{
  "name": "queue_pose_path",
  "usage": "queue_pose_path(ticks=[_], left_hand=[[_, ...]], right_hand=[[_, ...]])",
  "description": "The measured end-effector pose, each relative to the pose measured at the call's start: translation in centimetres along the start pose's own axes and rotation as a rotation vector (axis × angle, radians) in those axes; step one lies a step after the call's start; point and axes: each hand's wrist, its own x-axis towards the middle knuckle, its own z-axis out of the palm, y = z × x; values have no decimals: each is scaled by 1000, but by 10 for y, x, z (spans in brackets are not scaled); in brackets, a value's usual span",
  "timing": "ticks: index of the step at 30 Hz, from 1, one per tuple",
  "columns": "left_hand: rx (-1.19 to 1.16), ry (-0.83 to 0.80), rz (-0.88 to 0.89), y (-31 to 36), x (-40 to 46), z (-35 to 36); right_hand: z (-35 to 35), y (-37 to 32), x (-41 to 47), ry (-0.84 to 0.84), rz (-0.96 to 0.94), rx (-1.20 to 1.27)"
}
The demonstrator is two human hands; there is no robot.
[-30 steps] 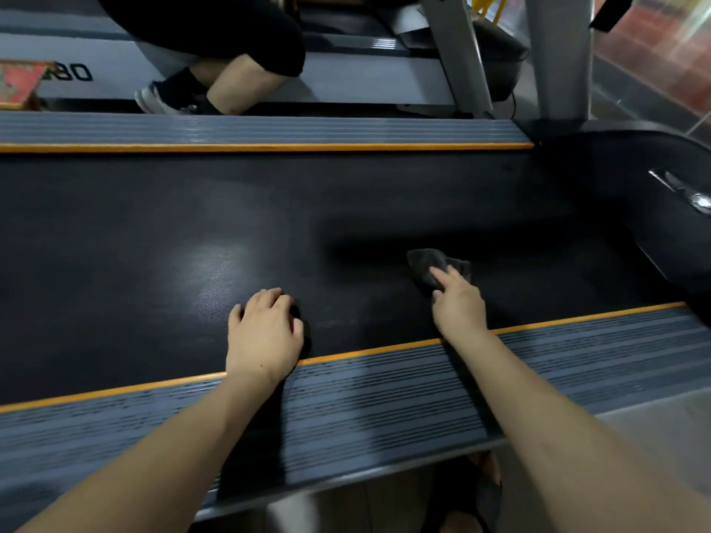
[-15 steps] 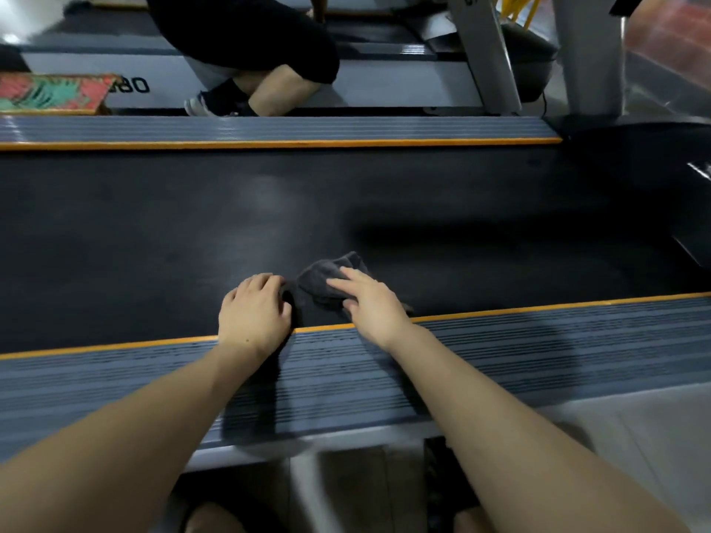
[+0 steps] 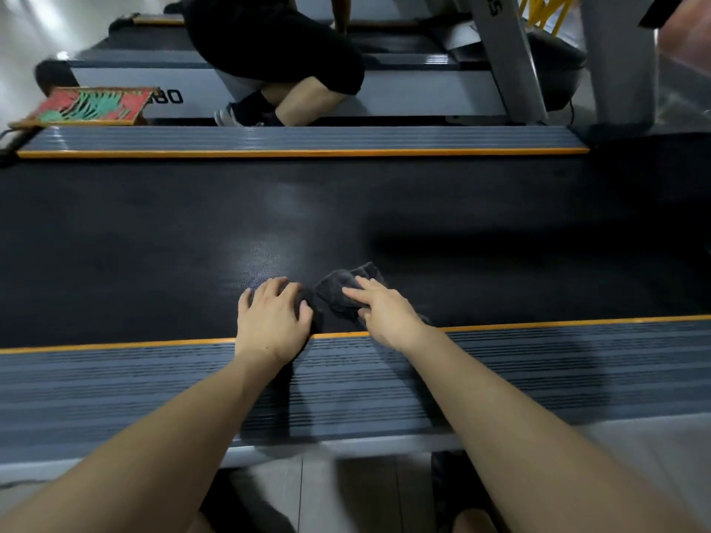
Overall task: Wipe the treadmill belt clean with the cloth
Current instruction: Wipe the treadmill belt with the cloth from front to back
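Head view: right hand (image 3: 386, 315) flat, pressing soft limp cloth (image 3: 336, 288) onto belt (image 3: 154, 244); left hand (image 3: 271, 321) spread beside cloth; press its middle, edges likely bunch

"80" on the neighbouring treadmill's pale side panel (image 3: 404, 96)

The right hand (image 3: 384, 313) presses a dark cloth (image 3: 337, 291) onto the black belt (image 3: 154, 244) with straight fingers. The left hand (image 3: 271, 321) rests on the belt just beside it, by the near rail (image 3: 115, 378). A person (image 3: 277, 44) crouches beyond the far rail.
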Motion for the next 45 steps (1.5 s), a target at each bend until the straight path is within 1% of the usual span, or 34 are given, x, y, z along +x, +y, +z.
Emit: queue_pose_path(ticks=[4, 7, 10, 12, 16, 20, 23, 26, 32, 38, 42, 45], left_hand=[[-11, 1, -13, 2, 0, -4], [-19, -35, -14, 2, 0, -4], [-49, -61, -42, -2, 3, 0], [-68, -47, -55, -10, 14, 1], [27, -29, 60, -48, 62, 1], [33, -58, 111, -83, 111, 0], [26, -79, 143, -93, 139, 3], [16, -93, 151, -95, 165, 5], [26, -115, 203, -98, 217, 14], [22, -106, 191, -112, 285, 28], [53, -90, 206, -128, 327, 37], [41, -59, 205, -142, 350, 41]], right_hand=[[-2, 1, 4, -14, 12, 15], [-2, 4, 11, -14, 28, 67], [4, 6, 20, 89, 37, 157], [8, 3, 32, 162, 12, 183], [15, -10, 82, 286, 11, 198], [23, -21, 132, 349, 33, 193], [26, -26, 154, 416, 21, 197], [20, -29, 177, 446, 87, 209], [6, -21, 218, 496, 181, 170], [-15, -5, 273, 563, 284, 45], [-36, 9, 316, 633, 294, 0], [-53, 23, 348, 606, 307, -30]])
